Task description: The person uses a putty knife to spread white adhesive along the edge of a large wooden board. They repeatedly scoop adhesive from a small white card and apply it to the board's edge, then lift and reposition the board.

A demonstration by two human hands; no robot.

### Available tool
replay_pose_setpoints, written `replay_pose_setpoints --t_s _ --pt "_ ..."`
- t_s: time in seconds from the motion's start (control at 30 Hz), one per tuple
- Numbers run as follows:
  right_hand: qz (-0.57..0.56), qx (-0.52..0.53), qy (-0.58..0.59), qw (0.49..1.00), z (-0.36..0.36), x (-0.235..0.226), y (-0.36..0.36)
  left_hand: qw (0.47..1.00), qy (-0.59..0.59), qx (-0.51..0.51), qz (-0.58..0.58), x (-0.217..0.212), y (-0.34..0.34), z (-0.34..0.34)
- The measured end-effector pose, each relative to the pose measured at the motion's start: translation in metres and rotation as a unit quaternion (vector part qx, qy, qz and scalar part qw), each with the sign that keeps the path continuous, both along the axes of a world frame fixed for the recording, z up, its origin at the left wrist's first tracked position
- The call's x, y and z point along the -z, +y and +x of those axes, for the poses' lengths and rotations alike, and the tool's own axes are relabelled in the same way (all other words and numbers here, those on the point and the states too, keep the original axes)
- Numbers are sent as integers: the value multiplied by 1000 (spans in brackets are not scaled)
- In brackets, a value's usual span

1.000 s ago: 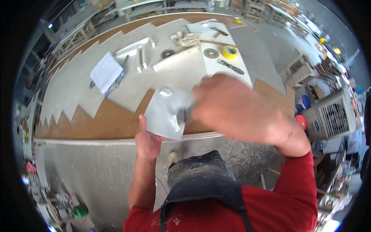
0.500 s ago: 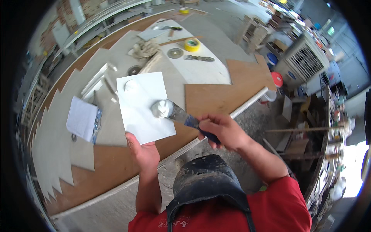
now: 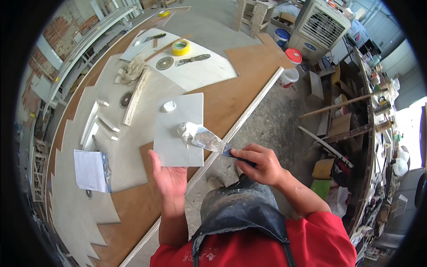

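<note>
Right fingers (image 3: 250,155) are clamping scraper (image 3: 216,144) over panel (image 3: 169,141); left hand (image 3: 170,180) (closure unclear) is supporting it; tilting could shed paste (image 3: 188,129).

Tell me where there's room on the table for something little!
Bare brown board lies between the white panel and the pale edge strip. In this view, bare grey sheet shows between the paper and the held tile. The white panel's far half is crowded: yellow tape, grey disc, scraper.

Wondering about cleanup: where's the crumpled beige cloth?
In the head view, the crumpled beige cloth lies upper left, beside the long whitish strip, near the dark round disc.
</note>
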State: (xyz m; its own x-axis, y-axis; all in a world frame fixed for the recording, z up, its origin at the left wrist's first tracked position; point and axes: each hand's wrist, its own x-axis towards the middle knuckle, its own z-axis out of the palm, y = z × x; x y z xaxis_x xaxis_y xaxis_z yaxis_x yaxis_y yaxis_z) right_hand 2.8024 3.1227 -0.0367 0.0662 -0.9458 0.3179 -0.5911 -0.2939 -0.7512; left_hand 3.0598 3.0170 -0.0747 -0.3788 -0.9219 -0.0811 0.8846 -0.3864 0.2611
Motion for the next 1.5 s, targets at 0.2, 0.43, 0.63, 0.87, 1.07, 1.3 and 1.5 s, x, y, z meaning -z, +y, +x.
replay_pose_setpoints --t_s 0.2,0.43,0.63,0.87,1.07,1.3,1.5 --pt "8 71 66 995 -14 -8 26 999 -44 21 10 4 -4 -11" --pt "90 105 -90 986 -42 -43 33 982 -186 -13 12 -12 -9 -24" --pt "104 65 -21 992 -47 -65 9 974 -227 -8 -16 -24 -11 -34" --pt "64 80 37 994 -57 -49 3 965 -259 14 -41 -18 -24 -54" --pt "129 166 -11 978 -118 -20 -1 962 -273 -6 -27 -6 -47 -83" --pt "85 355 -607 706 -233 111 -58 960 -278 25 -22 3 -83 -111" --pt "27 421 -652 631 -275 175 -133 940 -339 23 11 13 -108 -138"
